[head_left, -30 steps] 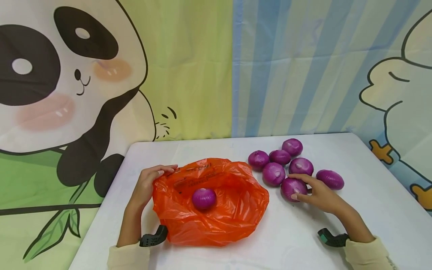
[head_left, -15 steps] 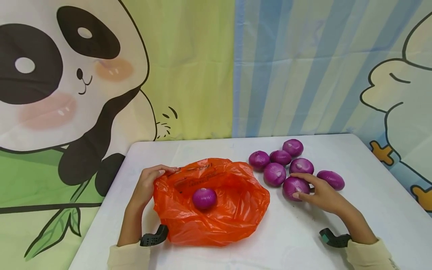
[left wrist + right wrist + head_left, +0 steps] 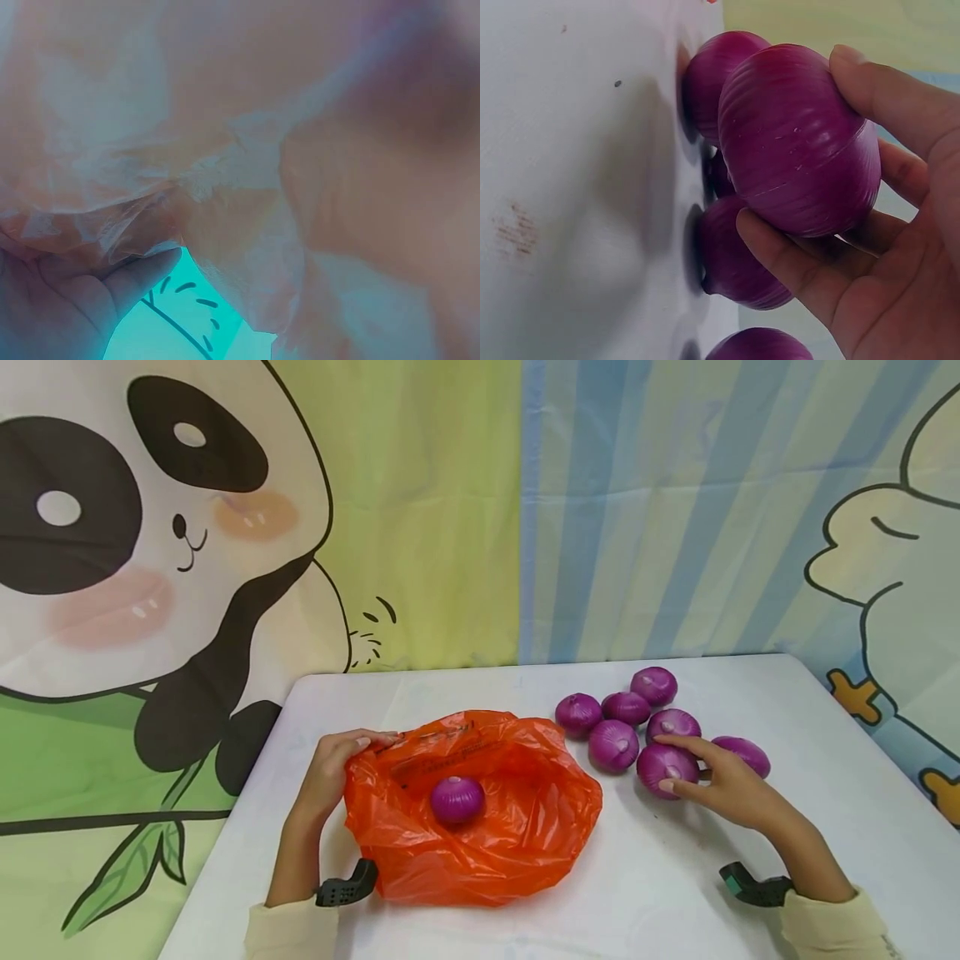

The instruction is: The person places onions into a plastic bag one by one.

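Since right hand (image 3: 723, 783), half-curled, grips a smooth onion (image 3: 665, 770), slip possible; left hand (image 3: 330, 768) pinches red bag (image 3: 480, 872) at far left, may tear if tugged.

Cream sleeves (image 3: 292, 933) — black wrist-cameras (image 3: 347, 887) (angled)

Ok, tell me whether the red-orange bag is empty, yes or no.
No, the head view shows one purple onion lying inside the open mouth of the red-orange bag.

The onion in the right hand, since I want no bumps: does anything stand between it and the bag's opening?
Yes: leftward of the held onion, the right rim of the orange bag; another onion crowds the path's far side.
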Tool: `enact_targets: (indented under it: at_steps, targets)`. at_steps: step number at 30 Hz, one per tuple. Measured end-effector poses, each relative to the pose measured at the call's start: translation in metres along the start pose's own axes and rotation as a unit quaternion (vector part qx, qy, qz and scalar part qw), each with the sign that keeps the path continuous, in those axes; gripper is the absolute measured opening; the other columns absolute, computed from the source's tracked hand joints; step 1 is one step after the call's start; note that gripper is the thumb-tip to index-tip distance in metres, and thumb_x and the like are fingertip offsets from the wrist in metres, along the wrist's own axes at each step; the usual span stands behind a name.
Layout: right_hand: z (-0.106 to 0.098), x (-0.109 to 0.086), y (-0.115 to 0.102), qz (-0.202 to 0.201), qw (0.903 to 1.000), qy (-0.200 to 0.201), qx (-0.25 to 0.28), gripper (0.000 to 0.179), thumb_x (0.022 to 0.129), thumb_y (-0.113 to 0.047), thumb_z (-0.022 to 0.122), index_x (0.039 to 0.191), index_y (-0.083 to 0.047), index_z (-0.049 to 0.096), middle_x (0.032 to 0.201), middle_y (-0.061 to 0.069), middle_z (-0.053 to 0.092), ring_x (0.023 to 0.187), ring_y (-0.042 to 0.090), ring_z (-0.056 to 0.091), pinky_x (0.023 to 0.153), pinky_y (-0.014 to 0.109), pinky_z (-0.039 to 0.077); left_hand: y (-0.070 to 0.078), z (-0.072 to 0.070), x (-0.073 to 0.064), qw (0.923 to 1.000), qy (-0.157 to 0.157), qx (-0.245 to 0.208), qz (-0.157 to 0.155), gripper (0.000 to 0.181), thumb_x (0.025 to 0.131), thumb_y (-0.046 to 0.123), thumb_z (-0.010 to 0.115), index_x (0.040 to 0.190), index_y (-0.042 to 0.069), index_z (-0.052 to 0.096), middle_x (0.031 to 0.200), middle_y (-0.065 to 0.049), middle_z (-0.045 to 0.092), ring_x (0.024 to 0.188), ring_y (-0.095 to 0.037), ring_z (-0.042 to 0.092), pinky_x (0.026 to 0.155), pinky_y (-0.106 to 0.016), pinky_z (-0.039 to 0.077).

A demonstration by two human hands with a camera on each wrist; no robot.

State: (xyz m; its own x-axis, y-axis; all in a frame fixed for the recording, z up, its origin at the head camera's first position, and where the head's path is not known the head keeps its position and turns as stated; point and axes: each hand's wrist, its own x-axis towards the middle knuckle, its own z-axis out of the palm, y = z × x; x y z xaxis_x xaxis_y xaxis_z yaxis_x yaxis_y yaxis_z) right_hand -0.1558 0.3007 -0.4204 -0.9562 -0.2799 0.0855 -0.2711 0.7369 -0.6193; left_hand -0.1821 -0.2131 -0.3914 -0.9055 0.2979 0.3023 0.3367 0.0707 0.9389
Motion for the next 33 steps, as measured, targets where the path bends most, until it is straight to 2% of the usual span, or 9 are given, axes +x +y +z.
enact_targets:
  at_steps: [4,8,12,16,20,26,33]
  targets:
    - [-0.006,0.003,-0.005,-0.01,0.9999,0.001,0.0,0.067,0.072,-0.037,0.068,0.131,-0.022,0.041,0.124,0.018,0.042,0.102,0.039,0.046,0.065,0.043,0.051,0.0,-0.001,0.0,0.9999,-0.002,0.0,0.01,0.035,0.092,0.01,0.033,0.1,-0.012,0.059,0.105,-0.025,0.057,0.098,-0.032,0.055,0.079,-0.034,0.046]
    - [-0.016,0.011,-0.015,-0.038,0.9993,0.003,0.003,0.065,0.073,-0.033,0.069,0.13,-0.021,0.042,0.125,0.016,0.042,0.102,0.035,0.046,0.064,0.039,0.052,0.004,0.0,-0.001,0.9999,0.0,0.007,0.013,0.035,0.092,0.007,0.032,0.1,-0.013,0.059,0.105,-0.026,0.057,0.098,-0.033,0.055,0.079,-0.032,0.046]
    - [-0.022,0.019,-0.028,-0.051,0.9987,-0.001,0.007,0.063,0.073,-0.033,0.068,0.13,-0.023,0.042,0.125,0.013,0.042,0.103,0.033,0.045,0.065,0.036,0.052,0.015,0.004,-0.003,1.0,-0.002,0.002,0.001,0.033,0.091,0.002,0.03,0.101,-0.015,0.058,0.106,-0.028,0.055,0.099,-0.037,0.053,0.077,-0.033,0.047]
    - [-0.025,0.024,-0.038,-0.056,0.9981,-0.006,0.025,0.063,0.073,-0.033,0.068,0.129,-0.026,0.041,0.124,0.012,0.043,0.103,0.032,0.046,0.065,0.033,0.052,0.023,0.007,-0.005,1.0,-0.004,0.001,0.005,0.033,0.09,-0.001,0.03,0.101,-0.017,0.056,0.106,-0.03,0.054,0.099,-0.042,0.051,0.078,-0.035,0.046]
    - [-0.027,0.027,-0.047,-0.062,0.9971,-0.006,0.044,0.063,0.072,-0.033,0.07,0.128,-0.032,0.041,0.126,0.006,0.041,0.104,0.029,0.047,0.066,0.031,0.052,0.017,0.005,-0.004,1.0,-0.003,-0.007,0.004,0.033,0.091,0.001,0.031,0.101,-0.016,0.057,0.106,-0.029,0.055,0.099,-0.04,0.052,0.078,-0.035,0.046]
    - [-0.034,0.033,-0.063,-0.074,0.9955,-0.008,0.059,0.064,0.071,-0.028,0.072,0.128,-0.028,0.043,0.125,0.004,0.04,0.102,0.029,0.048,0.064,0.031,0.052,0.006,0.002,-0.002,0.9999,-0.005,-0.008,0.007,0.033,0.092,0.008,0.034,0.101,-0.012,0.059,0.105,-0.024,0.057,0.099,-0.034,0.054,0.079,-0.035,0.046]
    - [-0.045,0.04,-0.09,-0.122,0.9921,-0.003,0.029,0.064,0.069,-0.031,0.072,0.126,-0.03,0.044,0.121,-0.005,0.044,0.101,0.019,0.05,0.066,0.031,0.052,0.018,0.005,-0.003,1.0,-0.004,0.003,0.002,0.032,0.091,0.0,0.031,0.101,-0.015,0.057,0.105,-0.028,0.056,0.099,-0.04,0.052,0.078,-0.036,0.046]
